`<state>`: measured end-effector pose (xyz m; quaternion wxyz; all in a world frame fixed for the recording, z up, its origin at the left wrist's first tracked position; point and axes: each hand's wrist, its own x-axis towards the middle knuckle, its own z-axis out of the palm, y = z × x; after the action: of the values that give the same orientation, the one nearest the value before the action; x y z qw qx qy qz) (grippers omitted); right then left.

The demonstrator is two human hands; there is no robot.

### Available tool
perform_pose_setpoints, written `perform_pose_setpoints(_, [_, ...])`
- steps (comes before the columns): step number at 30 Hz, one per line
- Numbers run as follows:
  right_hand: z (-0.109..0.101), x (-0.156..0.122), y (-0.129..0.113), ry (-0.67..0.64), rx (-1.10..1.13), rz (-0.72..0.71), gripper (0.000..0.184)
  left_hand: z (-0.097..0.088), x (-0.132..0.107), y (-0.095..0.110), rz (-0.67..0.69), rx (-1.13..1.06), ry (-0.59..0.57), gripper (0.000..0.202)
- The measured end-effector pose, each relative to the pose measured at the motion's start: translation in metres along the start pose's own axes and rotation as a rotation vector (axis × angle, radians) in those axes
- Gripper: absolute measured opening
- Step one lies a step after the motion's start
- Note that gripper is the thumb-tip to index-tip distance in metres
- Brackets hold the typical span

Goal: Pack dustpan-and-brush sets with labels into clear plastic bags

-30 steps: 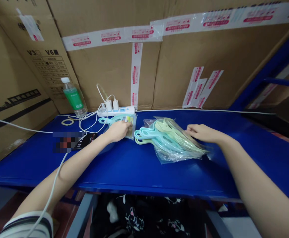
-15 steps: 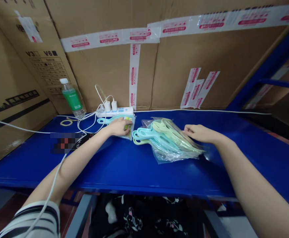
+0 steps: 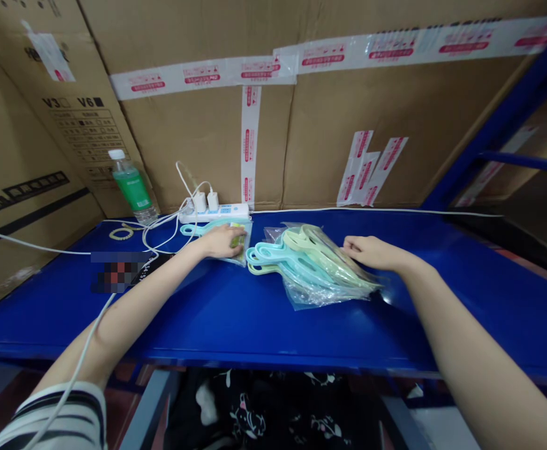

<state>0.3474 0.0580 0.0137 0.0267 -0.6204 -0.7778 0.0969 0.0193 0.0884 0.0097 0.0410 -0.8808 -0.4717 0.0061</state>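
The left hand (image 3: 225,242) lies palm down on a flat clear packet with a light-blue handle (image 3: 211,225); whether the fingers grip it or only press on it, I cannot tell. The right hand (image 3: 363,251) has its fingers curled at the near side of a pile of blue and green handled pieces in clear bags (image 3: 313,265), which lies on the desk (image 3: 235,331) between the two hands; whether it pinches the plastic is hidden.

The loose plastic looks slippery, so a push from the right hand could make the pile slide or spread. A white cable (image 3: 84,340) crosses over the left forearm; if this arm lifts quickly, it could pull the phone (image 3: 147,270) beside it, or the plugs in the power strip (image 3: 235,212) just behind the left hand.

On the carton (image 3: 74,137) beyond the left hand one reads "V3" and "V6", the square beside "V6" being filled. The red print on the tape (image 3: 249,147) is too small, and the fingers partly cover the packet's yellow-green label (image 3: 238,240).
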Motion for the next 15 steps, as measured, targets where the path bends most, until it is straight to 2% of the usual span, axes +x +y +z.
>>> perform_pose_setpoints(8, [-0.001, 0.0, -0.001, -0.01, 0.023, 0.02, 0.024, 0.003, -0.01, 0.003, 0.065, 0.031, 0.164, 0.028])
perform_pose_setpoints(15, [-0.001, -0.001, -0.001, 0.0, 0.024, 0.01, 0.023, 0.006, -0.016, 0.011, 0.025, 0.099, 0.241, 0.047])
